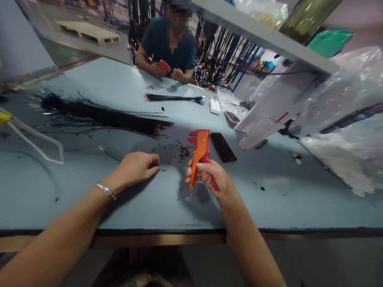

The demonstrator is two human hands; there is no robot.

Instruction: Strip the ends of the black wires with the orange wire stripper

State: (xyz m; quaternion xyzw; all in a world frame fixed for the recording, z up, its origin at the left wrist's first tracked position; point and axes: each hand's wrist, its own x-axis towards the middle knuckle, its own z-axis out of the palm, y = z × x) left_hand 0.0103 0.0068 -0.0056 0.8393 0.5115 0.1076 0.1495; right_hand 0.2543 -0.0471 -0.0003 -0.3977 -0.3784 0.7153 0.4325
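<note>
My right hand (pixel 211 175) grips a wire stripper (pixel 201 149) with orange and red handles, its jaws pointing up and left above the table. My left hand (pixel 137 165) rests on the table with its fingers curled together; what they hold, if anything, is hidden. A thin black wire (pixel 109 153) runs up to the back of that hand and disappears behind it. Between the hands and a little farther off lies a small pile of black and copper-coloured scraps (pixel 183 150). A thick bundle of black wires (pixel 110 113) with copper-coloured ends lies beyond my left hand.
A dark phone (pixel 223 147) lies just right of the stripper. Farther back are a smaller wire bundle (pixel 173 98), a white box (pixel 214 106) and another phone (pixel 231 117). Across the blue table (pixel 149 207) sits a person (pixel 169 48) holding a red phone. Plastic bags (pixel 344 119) crowd the right.
</note>
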